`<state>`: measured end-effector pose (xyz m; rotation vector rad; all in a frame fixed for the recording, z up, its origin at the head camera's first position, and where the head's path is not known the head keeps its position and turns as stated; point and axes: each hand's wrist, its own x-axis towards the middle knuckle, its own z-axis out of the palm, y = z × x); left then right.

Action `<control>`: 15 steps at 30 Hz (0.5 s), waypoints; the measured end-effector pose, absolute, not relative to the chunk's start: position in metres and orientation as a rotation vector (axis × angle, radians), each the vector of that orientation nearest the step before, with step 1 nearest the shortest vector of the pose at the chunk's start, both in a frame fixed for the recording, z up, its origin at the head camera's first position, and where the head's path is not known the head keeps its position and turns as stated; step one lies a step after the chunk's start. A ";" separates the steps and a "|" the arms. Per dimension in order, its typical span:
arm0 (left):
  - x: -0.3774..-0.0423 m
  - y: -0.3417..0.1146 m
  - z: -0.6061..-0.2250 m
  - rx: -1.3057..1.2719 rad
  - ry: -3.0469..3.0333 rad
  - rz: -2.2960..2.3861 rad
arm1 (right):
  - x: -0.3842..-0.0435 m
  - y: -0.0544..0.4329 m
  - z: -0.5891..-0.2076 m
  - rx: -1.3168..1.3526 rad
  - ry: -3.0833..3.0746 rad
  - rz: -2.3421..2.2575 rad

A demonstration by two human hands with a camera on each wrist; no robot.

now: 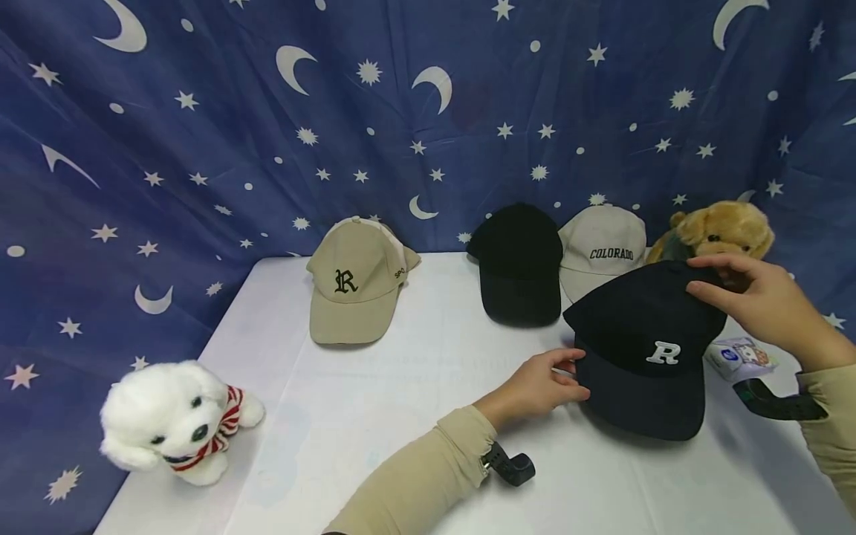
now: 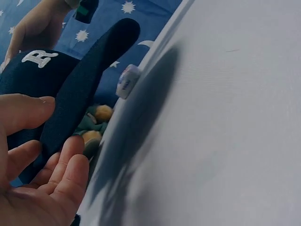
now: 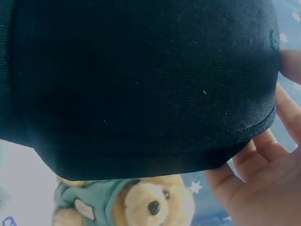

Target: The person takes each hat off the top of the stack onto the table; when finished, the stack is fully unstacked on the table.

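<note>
A dark navy baseball cap (image 1: pixel 622 327) with a raised white R is held above the white table, its brim toward the front. My left hand (image 1: pixel 535 388) pinches the left side of the brim, thumb on one face and fingers on the other, as the left wrist view shows. At the back right of the crown, my right hand (image 1: pixel 769 306) grips the cap with thumb and fingers. The cap's dark fabric fills most of the right wrist view, beside the right fingers (image 3: pixel 268 148). A shadow (image 2: pixel 150 113) of the cap and hand falls on the table.
Behind stand a black cap (image 1: pixel 518 267), a cream COLORADO cap (image 1: pixel 605 241) and a brown plush dog (image 1: pixel 729 227). A beige cap (image 1: pixel 354 282) sits back left, a white plush dog (image 1: pixel 167 420) front left. A small white-purple packet (image 1: pixel 742 358) lies right of the held cap.
</note>
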<state>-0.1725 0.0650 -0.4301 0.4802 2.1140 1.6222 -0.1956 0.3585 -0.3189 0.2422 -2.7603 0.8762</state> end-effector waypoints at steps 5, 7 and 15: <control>-0.170 0.073 -0.436 0.468 2.104 1.628 | -0.199 0.365 -0.323 0.248 -2.779 0.879; -0.169 0.076 -0.438 0.467 2.094 1.639 | -0.201 0.367 -0.325 0.244 -2.785 0.893; -0.169 0.087 -0.443 0.479 2.068 1.658 | -0.207 0.374 -0.338 0.197 -2.792 0.921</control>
